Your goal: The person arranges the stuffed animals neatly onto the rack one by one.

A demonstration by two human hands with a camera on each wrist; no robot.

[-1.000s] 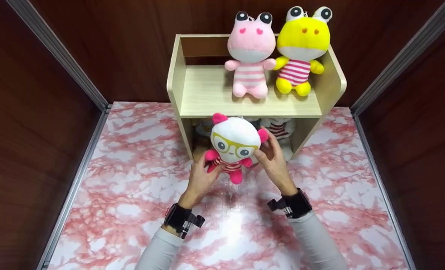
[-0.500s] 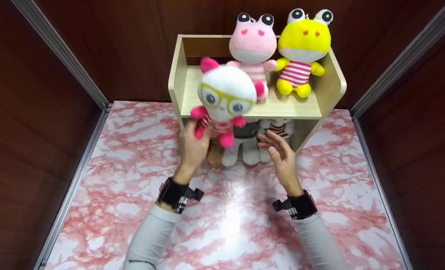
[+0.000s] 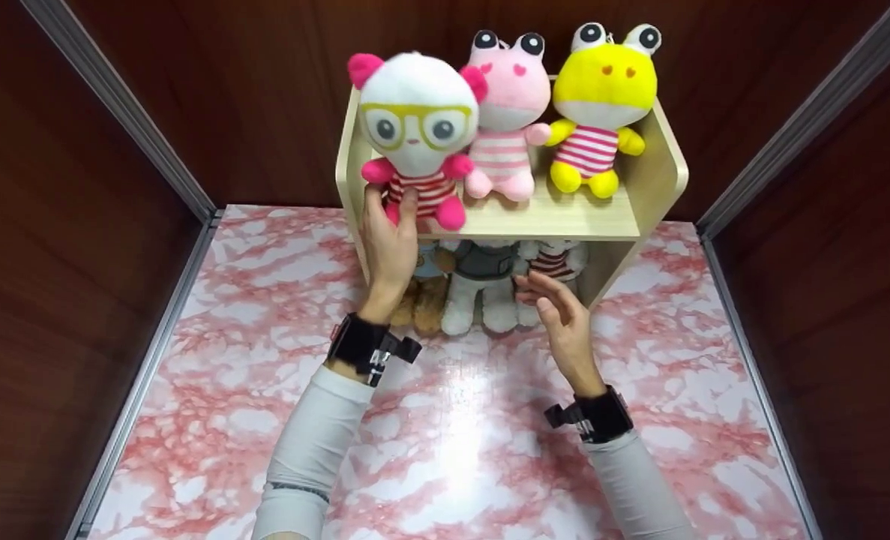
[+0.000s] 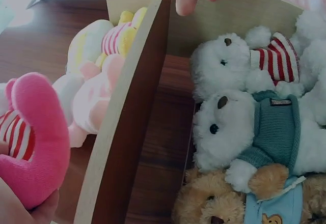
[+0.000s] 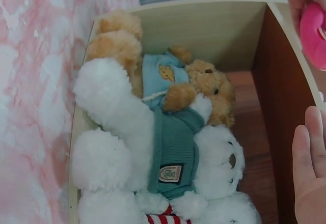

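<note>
A white plush panda (image 3: pixel 418 112) with pink ears, yellow glasses and a red-striped body is at the left of the upper shelf in the head view. My left hand (image 3: pixel 390 236) grips its lower body, thumb in front. In the left wrist view its pink leg (image 4: pixel 43 147) shows close over the shelf. Beside it sit a pink plush frog (image 3: pixel 501 150), partly covered by the panda's head, and a yellow plush frog (image 3: pixel 602 97). My right hand (image 3: pixel 563 319) holds nothing, fingers loosely bent, in front of the lower compartment.
The light wooden shelf (image 3: pixel 564 221) stands against the dark back wall. Below it, a brown bear (image 5: pixel 209 84), a white bear in a green sweater (image 4: pixel 277 127) and a white bear in red stripes (image 4: pixel 277 58) sit side by side. Pink marbled flooring (image 3: pixel 265 420) surrounds the shelf.
My left hand has carried the panda up and left from before the lower compartment to the upper shelf, turning it upright. My right hand has let go of it and drawn slightly down.
</note>
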